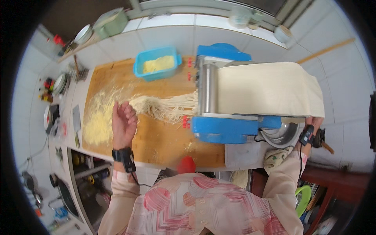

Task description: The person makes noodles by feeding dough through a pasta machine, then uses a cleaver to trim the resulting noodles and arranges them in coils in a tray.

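Observation:
A blue-sided noodle machine (pixel 224 127) with a steel roller stands on a wooden board (pixel 176 147). A wide, pale dough sheet (pixel 264 89) lies over its right side. Thin noodles (pixel 164 107) trail from the machine's left side onto the board. My left hand (pixel 126 122) is at their far end, palm up with curled fingers; whether it grips any strands is unclear. Under the sheet's lower right corner, my right hand (pixel 315 121) holds up the dough, its fingers mostly hidden.
Yellow flour (pixel 98 129) is spread across the board's left side. A blue plastic container (pixel 155 77) of flour sits at the back. To the left lies a cleaver (pixel 76 117); a metal bowl (pixel 285 136) is below the dough sheet, by a cloth (pixel 274 158).

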Available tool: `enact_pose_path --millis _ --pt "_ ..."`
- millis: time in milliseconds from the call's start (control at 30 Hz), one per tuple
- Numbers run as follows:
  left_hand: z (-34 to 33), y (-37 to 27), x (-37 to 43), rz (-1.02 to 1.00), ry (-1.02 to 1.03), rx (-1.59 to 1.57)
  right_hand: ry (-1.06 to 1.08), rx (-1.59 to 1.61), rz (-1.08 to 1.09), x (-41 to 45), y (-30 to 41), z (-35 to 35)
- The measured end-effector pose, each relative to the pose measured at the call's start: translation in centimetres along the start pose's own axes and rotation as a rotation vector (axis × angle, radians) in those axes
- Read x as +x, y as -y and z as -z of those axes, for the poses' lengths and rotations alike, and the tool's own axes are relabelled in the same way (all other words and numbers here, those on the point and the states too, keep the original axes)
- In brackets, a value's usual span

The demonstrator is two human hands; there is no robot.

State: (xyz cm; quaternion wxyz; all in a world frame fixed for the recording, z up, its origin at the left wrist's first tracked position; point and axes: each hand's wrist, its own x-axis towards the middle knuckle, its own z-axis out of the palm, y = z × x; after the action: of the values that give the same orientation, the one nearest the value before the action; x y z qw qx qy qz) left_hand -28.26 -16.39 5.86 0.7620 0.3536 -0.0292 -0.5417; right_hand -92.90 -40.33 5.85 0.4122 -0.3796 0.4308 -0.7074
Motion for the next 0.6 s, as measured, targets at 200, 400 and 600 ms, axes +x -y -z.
enact_pose_path --millis 200,400,600 --pt "3.3 0.1 0.1 0.023 -0.002 -0.167 0.145 -0.403 0.038 3.9 -3.1 6.4" --pt "4.6 0.3 -0.4 0.027 -0.112 -0.134 0.050 -0.045 -0.130 2.0 0.7 4.4" --pt "8.0 -0.3 0.1 0.084 -0.040 -0.217 -0.050 -0.121 -0.061 -1.9 -1.0 -1.2"
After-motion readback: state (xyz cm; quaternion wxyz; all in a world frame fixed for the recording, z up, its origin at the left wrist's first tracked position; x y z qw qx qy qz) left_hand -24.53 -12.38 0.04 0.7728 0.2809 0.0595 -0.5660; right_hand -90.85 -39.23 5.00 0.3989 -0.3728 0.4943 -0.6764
